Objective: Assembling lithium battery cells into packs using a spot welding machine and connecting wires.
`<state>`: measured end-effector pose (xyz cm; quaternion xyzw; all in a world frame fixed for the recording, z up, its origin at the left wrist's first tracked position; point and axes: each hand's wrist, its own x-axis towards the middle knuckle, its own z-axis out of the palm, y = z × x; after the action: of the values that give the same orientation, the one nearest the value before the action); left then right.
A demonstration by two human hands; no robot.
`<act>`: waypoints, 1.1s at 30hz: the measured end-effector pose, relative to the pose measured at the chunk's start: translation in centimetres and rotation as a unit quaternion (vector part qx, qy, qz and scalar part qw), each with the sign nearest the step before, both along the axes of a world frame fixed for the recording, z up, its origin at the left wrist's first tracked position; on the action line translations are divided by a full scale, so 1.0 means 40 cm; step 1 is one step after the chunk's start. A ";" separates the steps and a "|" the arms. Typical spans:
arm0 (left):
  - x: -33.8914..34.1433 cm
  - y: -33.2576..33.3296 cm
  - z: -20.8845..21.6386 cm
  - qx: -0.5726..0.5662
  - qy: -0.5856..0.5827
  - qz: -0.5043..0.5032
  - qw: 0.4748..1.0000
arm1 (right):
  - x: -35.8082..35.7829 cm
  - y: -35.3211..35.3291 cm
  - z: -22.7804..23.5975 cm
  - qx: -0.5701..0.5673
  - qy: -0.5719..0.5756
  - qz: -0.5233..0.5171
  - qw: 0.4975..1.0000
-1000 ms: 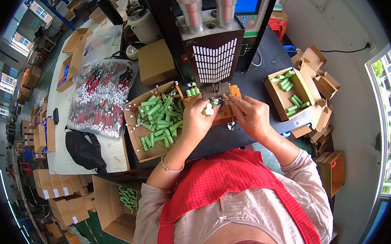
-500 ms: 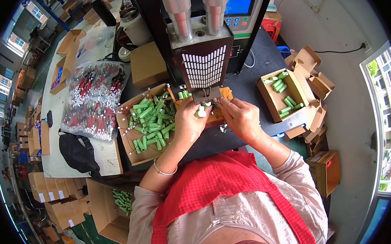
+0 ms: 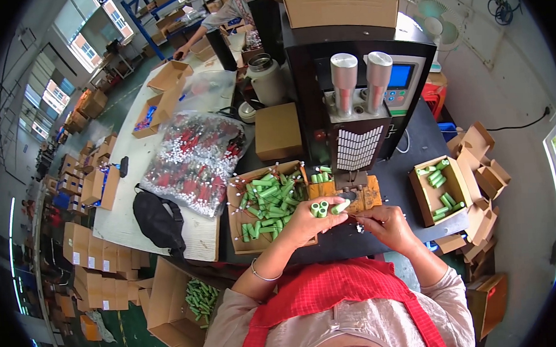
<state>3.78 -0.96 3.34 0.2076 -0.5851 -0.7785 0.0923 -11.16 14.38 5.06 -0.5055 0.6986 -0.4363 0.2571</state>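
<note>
— What is the left hand (image 3: 302, 222) doing?

— It is closed around a few green cylindrical cells (image 3: 322, 208), their round ends poking up past the fingers, right in front of the base of the black welding machine (image 3: 356, 106). One more cell lies slanted at the fingertips, pointing toward the orange work plate (image 3: 368, 197) under the machine's head.

— And the right hand (image 3: 387, 225)?

— Just to the right of the left one, fingers pinched on something thin and small (too small to make out; it may be a strip or wire). Both hands sit near each other on the dark table (image 3: 414, 141), just below the machine.

— Where do the rest of the cells lie?

— Most are heaped in an open cardboard box (image 3: 240, 232) just left of the left hand, touching the machine's left side. A smaller cardboard box (image 3: 422, 197) with a handful of green cells stands well to the right, near the table's edge, among empty little cartons (image 3: 485, 169).

— Anything else around?

— A clear plastic bag of red and white parts (image 3: 192, 159) lies on the pale bench to the left, with a black bag (image 3: 158, 220) beside it. A metal jug (image 3: 265, 80) stands behind a closed brown box (image 3: 277, 131). Down by the floor, another carton holds more green cells (image 3: 199, 298). A bracelet (image 3: 261, 276) circles the left wrist.
</note>
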 end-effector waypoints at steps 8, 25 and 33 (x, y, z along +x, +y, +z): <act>0.003 0.012 -0.002 0.168 0.074 0.032 0.982 | 0.011 0.004 -0.016 -0.076 0.119 -0.019 0.990; -0.080 -0.006 -0.031 -0.411 0.074 0.131 0.899 | -0.010 -0.092 -0.091 -0.271 0.214 -0.125 0.930; -0.087 -0.006 -0.031 -0.445 0.069 0.119 0.885 | -0.024 -0.086 -0.077 -0.247 0.318 -0.079 0.912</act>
<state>0.30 -1.20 2.10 0.1587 -0.8332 -0.4317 0.3070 -12.11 10.95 1.97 -0.6077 0.6513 -0.4299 -0.1472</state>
